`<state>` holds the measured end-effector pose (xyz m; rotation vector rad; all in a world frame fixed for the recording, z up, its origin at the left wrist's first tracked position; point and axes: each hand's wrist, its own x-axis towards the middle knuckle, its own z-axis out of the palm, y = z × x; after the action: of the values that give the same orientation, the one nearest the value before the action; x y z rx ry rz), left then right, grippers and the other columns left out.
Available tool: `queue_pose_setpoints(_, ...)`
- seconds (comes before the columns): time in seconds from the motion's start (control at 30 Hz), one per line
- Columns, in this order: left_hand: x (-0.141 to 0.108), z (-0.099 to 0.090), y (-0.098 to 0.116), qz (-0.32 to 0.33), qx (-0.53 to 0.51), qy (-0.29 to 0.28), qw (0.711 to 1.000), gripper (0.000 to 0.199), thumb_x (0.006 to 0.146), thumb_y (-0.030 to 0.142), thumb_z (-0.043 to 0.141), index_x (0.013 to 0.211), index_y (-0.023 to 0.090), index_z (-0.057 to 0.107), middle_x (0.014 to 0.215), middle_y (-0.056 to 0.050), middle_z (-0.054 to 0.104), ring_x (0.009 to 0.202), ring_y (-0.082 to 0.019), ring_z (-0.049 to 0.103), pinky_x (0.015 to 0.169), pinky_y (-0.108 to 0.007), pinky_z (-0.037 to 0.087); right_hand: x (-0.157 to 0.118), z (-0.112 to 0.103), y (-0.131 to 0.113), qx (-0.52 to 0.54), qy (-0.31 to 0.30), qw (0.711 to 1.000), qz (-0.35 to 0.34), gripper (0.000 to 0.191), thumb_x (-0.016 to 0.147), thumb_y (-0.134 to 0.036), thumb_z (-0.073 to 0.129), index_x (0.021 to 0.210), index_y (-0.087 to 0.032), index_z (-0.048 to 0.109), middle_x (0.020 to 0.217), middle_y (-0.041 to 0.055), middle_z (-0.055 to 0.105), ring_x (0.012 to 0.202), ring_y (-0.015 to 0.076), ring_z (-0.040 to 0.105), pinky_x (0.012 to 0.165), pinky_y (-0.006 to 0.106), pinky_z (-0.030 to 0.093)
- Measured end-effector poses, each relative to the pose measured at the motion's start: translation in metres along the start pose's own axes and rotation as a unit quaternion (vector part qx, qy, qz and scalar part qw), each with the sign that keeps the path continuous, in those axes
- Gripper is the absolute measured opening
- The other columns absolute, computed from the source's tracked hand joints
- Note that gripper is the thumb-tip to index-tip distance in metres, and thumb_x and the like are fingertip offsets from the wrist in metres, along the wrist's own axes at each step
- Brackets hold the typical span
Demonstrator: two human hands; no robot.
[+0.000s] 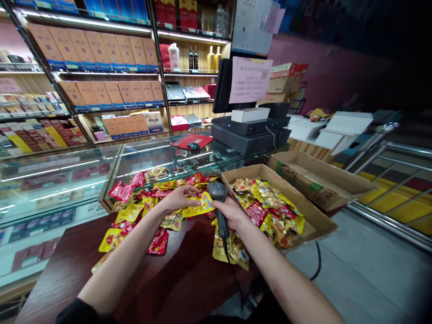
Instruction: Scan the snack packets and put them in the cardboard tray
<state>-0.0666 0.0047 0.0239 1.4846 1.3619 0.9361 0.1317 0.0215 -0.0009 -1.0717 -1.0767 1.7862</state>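
Right grip (232,213) round scanner (222,221), left (178,198) half-open, seemingly on yellow packet (200,205)

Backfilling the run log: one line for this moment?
left hand: at yellow snack packet | right hand: holding barcode scanner | cardboard box: open, snack packets inside

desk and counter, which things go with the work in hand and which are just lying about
Seems part of it:
- scanner in right hand
- yellow packet at left hand
- packets heaped on desk
- open box holding packets

Just lying about:
- mouse
- red mat
- small white box
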Motion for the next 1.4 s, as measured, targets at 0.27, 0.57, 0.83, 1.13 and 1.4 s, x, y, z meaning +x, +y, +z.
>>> queue_pose_setpoints(0.27, 0.010, 0.019, -0.007, -0.115, -0.359, 0.119, 0.918, 0.041, 0.063, 0.007, 0.076, 0.100, 0.014, 0.061, 0.086, -0.006, 0.069, 0.074, -0.017, 0.067, 0.070, -0.029, 0.054, 0.002, 0.010, 0.013, 0.093, 0.107, 0.989, -0.048, 0.028, 0.056, -0.017, 0.072, 0.082, -0.018, 0.062, 0.071, -0.0003, 0.067, 0.057, 0.0140, 0.060, 0.054, 0.026, 0.051)
queue_pose_setpoints(0.57, 0.041, 0.007, -0.021, -0.160, -0.401, 0.118, 0.894, 0.032, 0.065, 0.013, 0.078, 0.093, 0.015, 0.062, 0.086, -0.006, 0.071, 0.071, -0.017, 0.068, 0.069, -0.032, 0.057, -0.010, 0.021, 0.027, 0.087, 0.067, 0.994, -0.030, 0.028, 0.055, -0.022, 0.072, 0.081, -0.016, 0.062, 0.080, 0.0027, 0.068, 0.077, 0.0185, 0.066, 0.064, 0.029, 0.055)
queue_pose_setpoints(0.83, 0.067, -0.013, -0.017, -0.176, -0.302, 0.137, 0.927, 0.030, 0.059, 0.013, 0.081, 0.085, 0.013, 0.067, 0.077, -0.007, 0.072, 0.064, -0.017, 0.067, 0.059, -0.027, 0.055, -0.039, 0.032, 0.033, -0.077, -0.023, 0.997, 0.003, 0.016, 0.066, -0.029, 0.064, 0.069, -0.016, 0.055, 0.049, -0.0013, 0.057, 0.044, 0.0132, 0.056, 0.040, 0.023, 0.044)
queue_pose_setpoints(1.13, 0.073, -0.007, -0.019, -0.207, -0.271, 0.137, 0.930, 0.029, 0.057, 0.012, 0.082, 0.081, 0.012, 0.065, 0.072, -0.006, 0.071, 0.059, -0.016, 0.066, 0.056, -0.026, 0.053, -0.051, 0.051, 0.040, -0.107, -0.031, 0.993, 0.030, 0.015, 0.064, -0.029, 0.060, 0.068, -0.018, 0.050, 0.042, -0.0067, 0.048, 0.038, 0.0090, 0.046, 0.036, 0.020, 0.038)
queue_pose_setpoints(1.4, 0.074, -0.007, -0.025, -0.205, -0.266, 0.122, 0.934, 0.032, 0.053, 0.017, 0.085, 0.079, 0.013, 0.066, 0.074, -0.007, 0.070, 0.064, -0.019, 0.066, 0.053, -0.025, 0.050, -0.049, 0.050, 0.040, -0.101, -0.040, 0.994, 0.021, 0.016, 0.064, -0.030, 0.060, 0.067, -0.019, 0.049, 0.040, -0.0076, 0.045, 0.036, 0.0091, 0.043, 0.035, 0.020, 0.037)
